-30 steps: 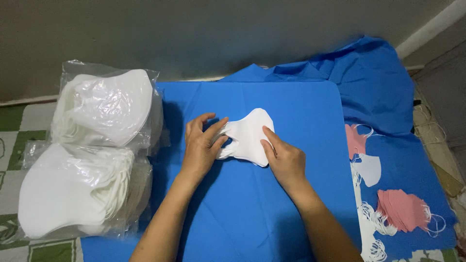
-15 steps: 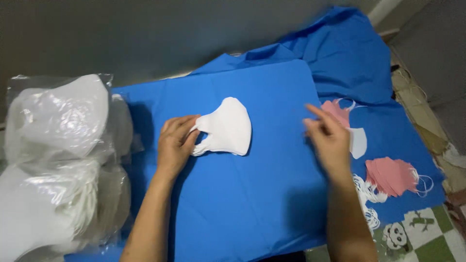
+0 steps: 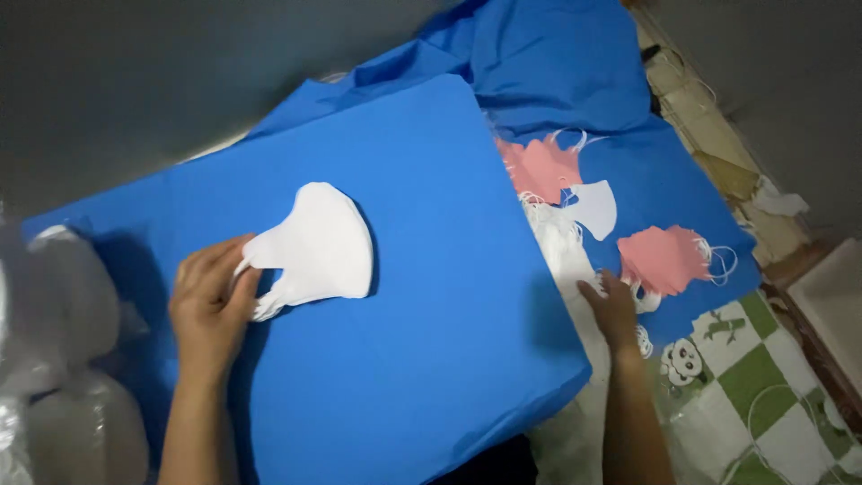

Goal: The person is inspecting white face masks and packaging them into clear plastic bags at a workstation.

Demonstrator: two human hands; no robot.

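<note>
A stack of white face masks [image 3: 319, 247] lies on a raised blue-covered board [image 3: 422, 323]. My left hand [image 3: 208, 301] pinches the stack's left end, where the ear loops hang. My right hand [image 3: 612, 308] reaches off the board's right edge, fingers spread on a heap of white ear loops [image 3: 561, 242] lying on the blue cloth [image 3: 682, 189]. It grips nothing that I can see. Two piles of pink masks [image 3: 541, 167] [image 3: 663, 257] and one pale blue mask [image 3: 594, 207] lie just beyond that hand.
Clear plastic bags of white masks [image 3: 63, 359] sit at the left edge, blurred. A green and white chequered mat with panda pictures [image 3: 745, 377] covers the floor at the lower right. A dark wall runs along the back.
My right hand left the white masks and moved right, down off the board onto the ear loops. The view swung right. My left hand stayed on the stack's left end.
</note>
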